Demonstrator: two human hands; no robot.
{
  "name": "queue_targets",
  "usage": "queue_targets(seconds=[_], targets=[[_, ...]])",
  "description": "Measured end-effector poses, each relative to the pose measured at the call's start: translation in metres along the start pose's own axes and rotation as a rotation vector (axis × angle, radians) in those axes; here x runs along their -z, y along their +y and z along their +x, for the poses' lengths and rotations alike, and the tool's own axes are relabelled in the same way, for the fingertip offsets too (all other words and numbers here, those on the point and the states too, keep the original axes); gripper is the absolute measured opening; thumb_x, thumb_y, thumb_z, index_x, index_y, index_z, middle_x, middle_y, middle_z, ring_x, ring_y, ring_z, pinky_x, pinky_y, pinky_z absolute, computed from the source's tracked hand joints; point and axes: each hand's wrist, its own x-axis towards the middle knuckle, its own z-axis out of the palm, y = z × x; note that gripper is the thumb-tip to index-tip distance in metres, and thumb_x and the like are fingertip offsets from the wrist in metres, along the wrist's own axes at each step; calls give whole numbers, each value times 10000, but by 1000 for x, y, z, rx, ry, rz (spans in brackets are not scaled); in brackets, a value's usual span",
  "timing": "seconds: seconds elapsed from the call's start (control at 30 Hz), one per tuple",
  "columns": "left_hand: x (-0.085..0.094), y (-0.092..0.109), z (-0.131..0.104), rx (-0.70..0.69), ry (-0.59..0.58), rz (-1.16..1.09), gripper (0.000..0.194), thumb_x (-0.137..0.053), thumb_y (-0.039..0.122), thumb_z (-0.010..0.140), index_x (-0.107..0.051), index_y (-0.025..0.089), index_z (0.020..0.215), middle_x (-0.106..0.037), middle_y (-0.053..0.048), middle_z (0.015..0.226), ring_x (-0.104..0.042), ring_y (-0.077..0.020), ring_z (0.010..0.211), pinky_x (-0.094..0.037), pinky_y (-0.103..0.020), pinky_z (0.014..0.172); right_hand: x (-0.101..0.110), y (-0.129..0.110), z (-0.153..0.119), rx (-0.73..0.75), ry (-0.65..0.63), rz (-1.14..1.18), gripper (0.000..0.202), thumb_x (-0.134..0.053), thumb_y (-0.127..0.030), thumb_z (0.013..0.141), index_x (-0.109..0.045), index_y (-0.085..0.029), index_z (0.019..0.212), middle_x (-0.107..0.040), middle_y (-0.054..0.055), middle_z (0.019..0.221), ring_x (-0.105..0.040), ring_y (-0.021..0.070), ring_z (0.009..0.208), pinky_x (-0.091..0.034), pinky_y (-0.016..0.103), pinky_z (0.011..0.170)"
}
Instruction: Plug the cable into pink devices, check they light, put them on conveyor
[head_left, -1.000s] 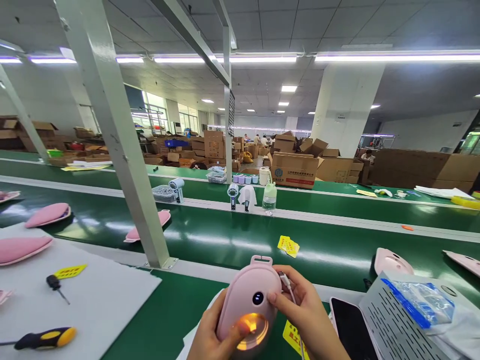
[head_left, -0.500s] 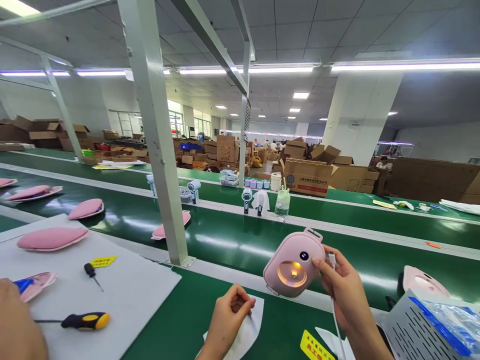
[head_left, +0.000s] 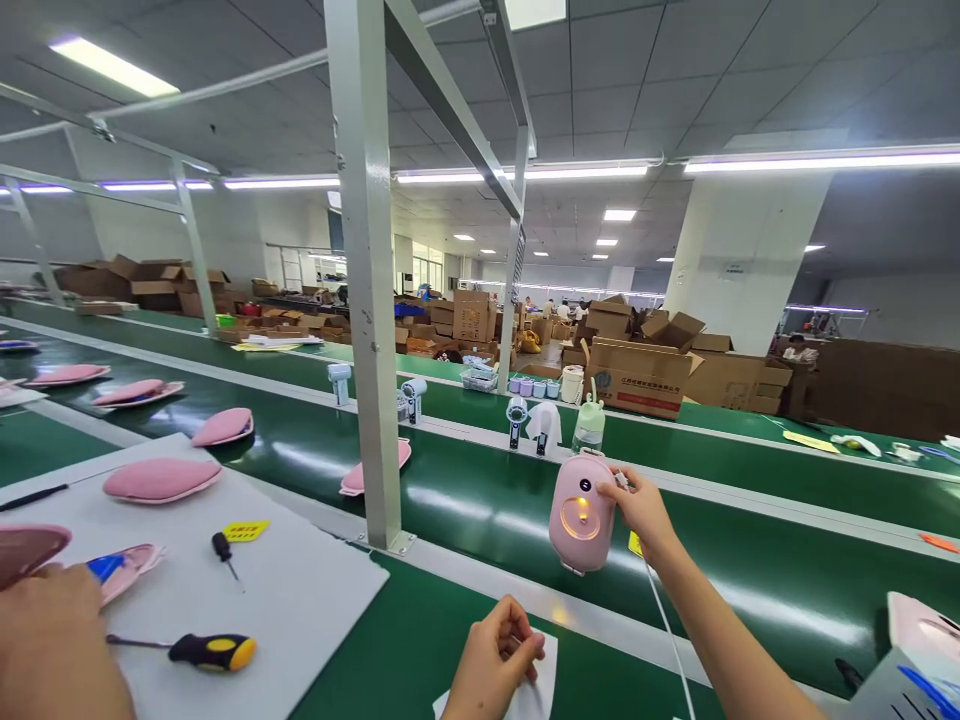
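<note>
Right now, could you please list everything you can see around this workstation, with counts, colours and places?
Pink oval device with glowing orange light: one, held up over the green conveyor belt.
White cable: one, hanging from the device.
Pink padded shells: several, on belt and white mat.
Black-and-yellow screwdriver: one, on mat.
Small black screwdriver: one, on mat.
Yellow label: one, on mat.
White paper sheet: one, near edge.
Cardboard boxes: many, brown, background.
Another person's hand: bottom left.
Left hand: on paper sheet.
Right hand: gripping device.
</note>
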Motion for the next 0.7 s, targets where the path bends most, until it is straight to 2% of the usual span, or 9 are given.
queue_targets(seconds=[0.23, 0.4, 0.47, 0.6, 0.7], targets=[[0, -9, 4, 12, -17, 8, 189, -584, 304, 714, -444, 178, 693, -655, -33, 664, -559, -117, 516, -400, -234, 551, -10, 0, 14, -68, -50, -85, 67, -636, -118, 877, -623, -136, 940, -552, -63, 694, -425, 46, 441, -332, 154, 375], [2, -11, 5, 25, -36, 21, 187, -578, 326, 742, -471, 175, 709, -678, -46, 681, -588, -127, 533, -413, -235, 547, -6, 9, 28, -160, -83, -66, 30, -602, -156, 920, -599, -136, 942, -445, -107, 592, -265, 11, 348, -188, 131, 291], [3, -11, 5, 24, -44, 29, 182, -578, 323, 747, -479, 172, 716, -688, -57, 690, -596, -130, 537, -421, -237, 554, -3, 13, 35, -199, -91, -44, 32, -593, -167, 930, -593, -135, 926, -423, -115, 577, -231, 6, 336, -167, 130, 280], [3, -13, 6, 24, -65, 31, 208, -600, 336, 735, -466, 177, 711, -691, -65, 693, -589, -126, 527, -425, -238, 560, -1, 22, 46, -247, -58, 16, 84, -580, -194, 944, -598, -130, 893, -438, -109, 578, -259, 9, 336, -196, 131, 282], [4, -14, 7, 41, -73, 31, 228, -610, 366, 732, -489, 173, 720, -697, -69, 698, -584, -128, 530, -431, -240, 556, -1, 34, 49, -223, 38, 71, 119, -574, -239, 950, -603, -132, 907, -504, -84, 624, -359, 25, 368, -292, 139, 315]])
